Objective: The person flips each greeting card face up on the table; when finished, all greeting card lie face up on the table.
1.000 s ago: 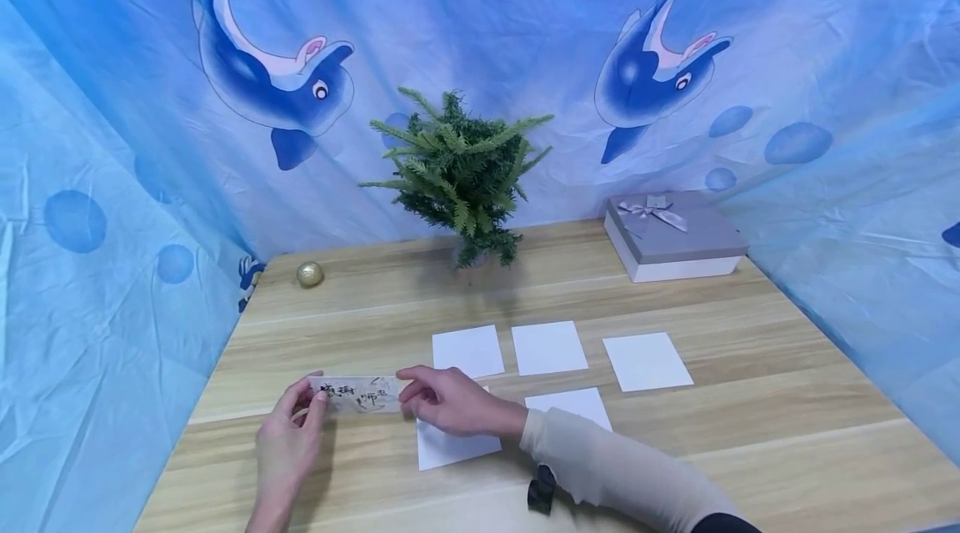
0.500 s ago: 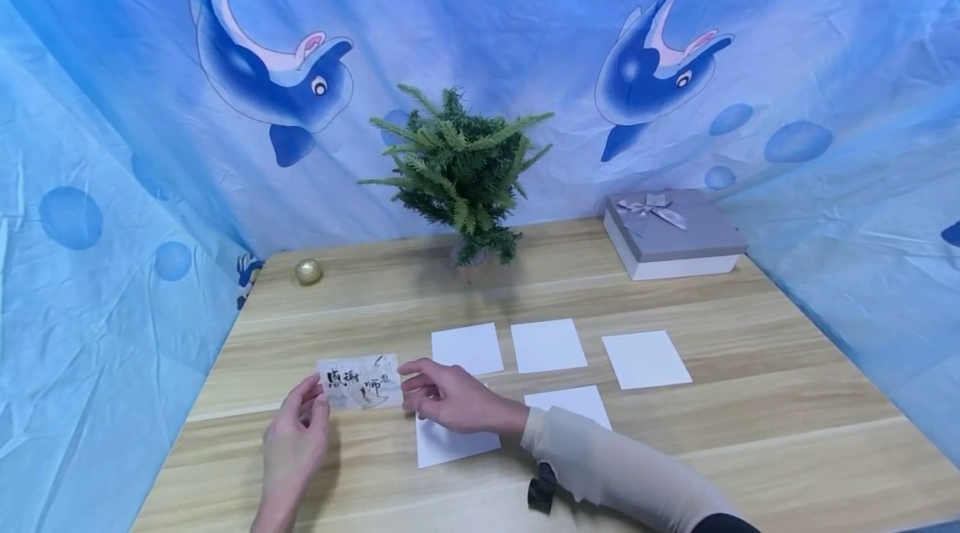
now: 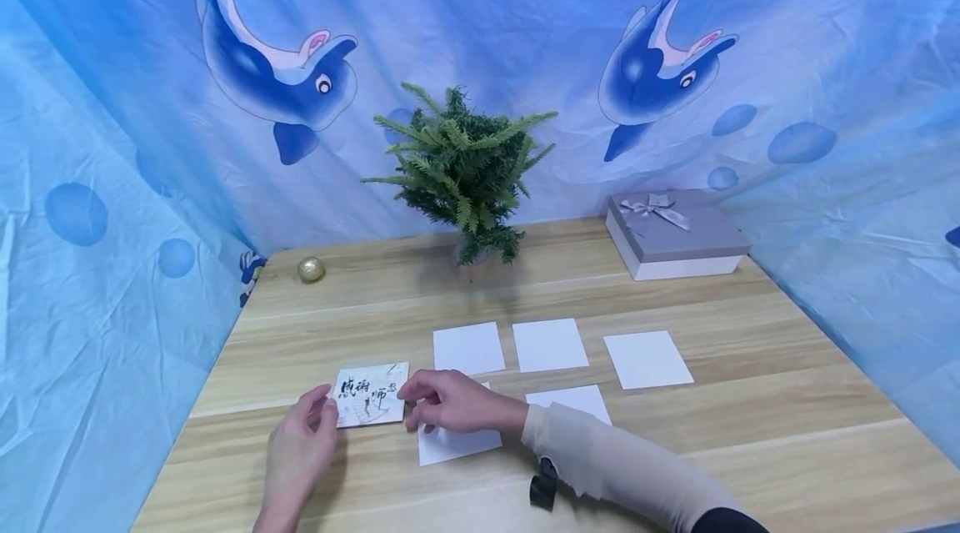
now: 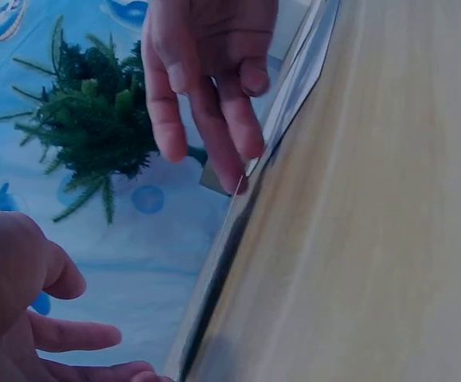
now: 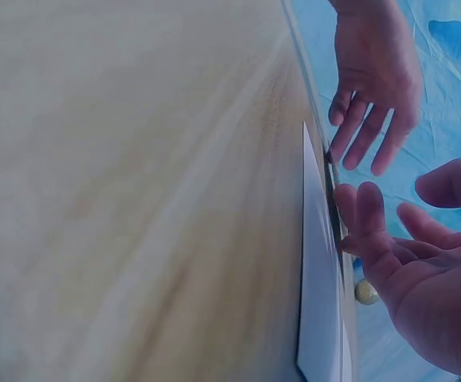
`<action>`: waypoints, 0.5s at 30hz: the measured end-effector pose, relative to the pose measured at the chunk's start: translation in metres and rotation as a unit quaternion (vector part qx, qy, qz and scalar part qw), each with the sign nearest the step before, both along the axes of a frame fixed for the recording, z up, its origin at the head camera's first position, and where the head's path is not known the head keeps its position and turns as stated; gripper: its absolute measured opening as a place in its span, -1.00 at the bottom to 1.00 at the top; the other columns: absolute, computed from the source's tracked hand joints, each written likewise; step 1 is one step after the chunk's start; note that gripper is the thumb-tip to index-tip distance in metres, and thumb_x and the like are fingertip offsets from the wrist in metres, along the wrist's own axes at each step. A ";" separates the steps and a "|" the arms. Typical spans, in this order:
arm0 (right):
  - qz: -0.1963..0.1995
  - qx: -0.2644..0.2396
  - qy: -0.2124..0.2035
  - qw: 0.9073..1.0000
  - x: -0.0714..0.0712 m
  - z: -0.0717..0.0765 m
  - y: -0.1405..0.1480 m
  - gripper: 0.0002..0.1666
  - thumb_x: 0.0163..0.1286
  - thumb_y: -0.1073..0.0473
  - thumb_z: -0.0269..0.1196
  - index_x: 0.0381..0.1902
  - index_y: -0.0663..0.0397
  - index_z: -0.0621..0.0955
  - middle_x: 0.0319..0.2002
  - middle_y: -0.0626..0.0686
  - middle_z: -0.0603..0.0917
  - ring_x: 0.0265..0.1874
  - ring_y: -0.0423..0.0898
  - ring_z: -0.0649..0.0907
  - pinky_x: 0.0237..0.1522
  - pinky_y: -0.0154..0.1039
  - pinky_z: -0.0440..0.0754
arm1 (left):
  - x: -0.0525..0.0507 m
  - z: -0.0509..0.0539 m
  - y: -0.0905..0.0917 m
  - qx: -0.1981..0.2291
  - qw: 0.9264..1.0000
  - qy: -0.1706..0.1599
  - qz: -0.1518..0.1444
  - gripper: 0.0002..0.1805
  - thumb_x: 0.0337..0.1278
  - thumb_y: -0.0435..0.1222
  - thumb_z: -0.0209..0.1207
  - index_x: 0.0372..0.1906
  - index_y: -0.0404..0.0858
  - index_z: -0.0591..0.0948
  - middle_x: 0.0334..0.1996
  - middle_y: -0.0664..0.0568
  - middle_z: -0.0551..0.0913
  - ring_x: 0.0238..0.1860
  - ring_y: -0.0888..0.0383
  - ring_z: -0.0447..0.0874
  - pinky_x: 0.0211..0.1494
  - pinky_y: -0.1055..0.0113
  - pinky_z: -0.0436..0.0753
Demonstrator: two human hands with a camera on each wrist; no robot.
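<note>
A printed card with black brush-style Chinese characters lies flat or nearly flat on the wooden table, left of the white sheets. My left hand is at its left edge, with thumb and fingers apart and loosely bent. At the card's right edge, the fingertips of my right hand are close to or touching it, relaxed, and partly cover a white square sheet. In the left wrist view the card shows edge-on between both hands. Neither hand visibly pinches it.
Several white square sheets, one of them a far-right sheet, lie on the table. A small green artificial tree stands at the back. A grey gift box is back right, a gold ball back left. A dolphin-print curtain surrounds the table.
The card was held up in the left hand and tilted; it has gone down onto the table, slightly to the right. The left hand has shifted right and loosened from it. The right hand barely moved.
</note>
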State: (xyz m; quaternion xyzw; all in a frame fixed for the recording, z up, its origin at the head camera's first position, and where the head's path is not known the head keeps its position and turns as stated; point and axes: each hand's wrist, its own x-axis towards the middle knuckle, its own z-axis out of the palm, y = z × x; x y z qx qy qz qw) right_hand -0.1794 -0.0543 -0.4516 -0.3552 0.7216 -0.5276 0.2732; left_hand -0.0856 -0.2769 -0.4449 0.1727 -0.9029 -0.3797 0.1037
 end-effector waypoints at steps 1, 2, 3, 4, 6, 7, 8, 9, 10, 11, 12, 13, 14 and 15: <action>0.001 0.004 0.004 1.000 -0.001 -0.001 0.000 -0.66 0.33 0.36 0.16 0.07 0.23 0.55 -0.03 0.18 0.72 -0.37 -0.13 0.74 -0.34 -0.31 0.74 | 0.001 0.001 0.000 -0.003 1.000 -0.003 -0.004 -0.51 0.44 -0.19 -0.08 0.31 -0.40 0.40 0.18 -0.42 0.51 0.15 -0.29 0.56 0.24 -0.19 0.47; 0.002 0.008 0.008 1.000 -0.001 -0.002 0.000 -0.66 0.32 0.35 0.16 0.06 0.22 0.56 -0.05 0.17 0.73 -0.39 -0.15 0.74 -0.35 -0.32 0.73 | 0.002 0.001 0.001 -0.008 1.000 -0.005 -0.009 -0.51 0.44 -0.19 -0.08 0.31 -0.40 0.40 0.18 -0.43 0.50 0.15 -0.29 0.55 0.25 -0.20 0.47; 0.004 0.012 0.012 1.000 -0.001 -0.002 0.000 -0.67 0.31 0.35 0.17 0.05 0.22 0.56 -0.06 0.16 0.74 -0.40 -0.16 0.74 -0.35 -0.32 0.73 | 0.002 0.001 0.001 -0.010 1.000 -0.006 -0.013 -0.50 0.44 -0.19 -0.08 0.31 -0.41 0.40 0.19 -0.43 0.49 0.15 -0.30 0.55 0.24 -0.20 0.47; 0.006 0.013 0.013 1.000 -0.002 -0.003 0.000 -0.68 0.31 0.35 0.16 0.04 0.22 0.56 -0.08 0.15 0.74 -0.41 -0.17 0.73 -0.36 -0.32 0.73 | 0.003 0.002 0.002 -0.013 1.000 -0.006 -0.019 -0.50 0.45 -0.19 -0.08 0.31 -0.42 0.40 0.19 -0.44 0.48 0.15 -0.30 0.55 0.24 -0.20 0.48; 0.007 0.015 0.014 1.000 -0.002 -0.004 -0.001 -0.69 0.31 0.35 0.16 0.02 0.22 0.56 -0.10 0.14 0.75 -0.41 -0.18 0.73 -0.36 -0.32 0.73 | 0.004 0.002 0.004 -0.016 1.000 0.000 -0.026 -0.52 0.44 -0.22 -0.06 0.29 -0.43 0.41 0.17 -0.44 0.50 0.13 -0.29 0.57 0.21 -0.18 0.51; 0.007 0.015 0.013 1.000 -0.002 -0.004 -0.001 -0.70 0.31 0.35 0.16 0.01 0.22 0.56 -0.11 0.14 0.75 -0.41 -0.18 0.73 -0.36 -0.32 0.73 | 0.004 0.002 0.006 -0.018 0.999 0.003 -0.029 -0.53 0.43 -0.23 -0.05 0.28 -0.43 0.42 0.16 -0.43 0.52 0.12 -0.28 0.58 0.20 -0.16 0.53; 0.007 0.015 0.013 1.000 -0.002 -0.004 -0.001 -0.70 0.31 0.35 0.16 0.01 0.23 0.56 -0.11 0.14 0.76 -0.42 -0.18 0.73 -0.37 -0.32 0.72 | 0.004 0.002 0.007 -0.022 0.999 0.009 -0.036 -0.55 0.42 -0.25 -0.03 0.27 -0.42 0.43 0.14 -0.41 0.54 0.09 -0.27 0.60 0.18 -0.14 0.56; 0.006 0.017 0.015 1.000 -0.002 -0.003 -0.001 -0.71 0.31 0.35 0.17 0.00 0.23 0.57 -0.13 0.14 0.76 -0.42 -0.18 0.73 -0.38 -0.33 0.72 | 0.004 0.001 0.009 -0.024 0.999 0.016 -0.044 -0.57 0.40 -0.28 -0.01 0.25 -0.42 0.46 0.11 -0.39 0.57 0.06 -0.25 0.62 0.16 -0.12 0.58; 0.005 0.018 0.017 1.000 -0.002 -0.003 -0.001 -0.71 0.31 0.35 0.17 -0.01 0.23 0.57 -0.14 0.13 0.76 -0.43 -0.18 0.73 -0.38 -0.34 0.71 | 0.004 0.000 0.011 -0.027 0.998 0.022 -0.053 -0.59 0.39 -0.30 0.00 0.23 -0.41 0.48 0.08 -0.36 0.60 0.03 -0.22 0.64 0.14 -0.10 0.60; 0.005 0.019 0.021 1.000 -0.002 -0.002 -0.001 -0.72 0.31 0.34 0.17 -0.02 0.23 0.57 -0.15 0.13 0.77 -0.44 -0.18 0.72 -0.39 -0.36 0.69 | 0.003 -0.001 0.012 -0.032 0.997 0.027 -0.062 -0.60 0.37 -0.31 0.02 0.21 -0.40 0.50 0.05 -0.33 0.62 0.01 -0.20 0.65 0.12 -0.08 0.61; 0.004 0.021 0.028 0.999 -0.002 -0.002 0.000 -0.72 0.30 0.33 0.18 -0.02 0.23 0.58 -0.16 0.12 0.77 -0.45 -0.19 0.72 -0.41 -0.38 0.68 | 0.003 -0.002 0.014 -0.037 0.996 0.031 -0.071 -0.61 0.36 -0.32 0.03 0.20 -0.39 0.52 0.03 -0.30 0.64 -0.01 -0.17 0.66 0.11 -0.07 0.62; 0.003 0.021 0.036 0.999 -0.002 -0.001 0.000 -0.73 0.30 0.33 0.19 -0.03 0.23 0.58 -0.16 0.12 0.77 -0.46 -0.18 0.71 -0.42 -0.41 0.66 | 0.002 -0.003 0.015 -0.043 0.995 0.034 -0.078 -0.62 0.35 -0.33 0.04 0.18 -0.38 0.53 0.02 -0.28 0.65 -0.03 -0.15 0.66 0.09 -0.07 0.63; 0.002 0.022 0.047 0.999 -0.002 0.000 0.001 -0.73 0.30 0.32 0.19 -0.03 0.23 0.58 -0.16 0.11 0.77 -0.44 -0.20 0.71 -0.43 -0.43 0.64 | 0.002 -0.004 0.015 -0.047 0.995 0.039 -0.083 -0.63 0.34 -0.34 0.06 0.17 -0.38 0.54 0.00 -0.26 0.65 -0.05 -0.14 0.66 0.08 -0.07 0.63; 0.002 0.022 0.056 0.998 -0.003 0.002 0.003 -0.73 0.30 0.33 0.19 -0.03 0.23 0.58 -0.15 0.12 0.76 -0.43 -0.20 0.71 -0.43 -0.44 0.63 | 0.002 -0.005 0.016 -0.051 0.994 0.043 -0.084 -0.64 0.33 -0.34 0.06 0.16 -0.37 0.56 0.00 -0.26 0.65 -0.05 -0.14 0.66 0.08 -0.07 0.63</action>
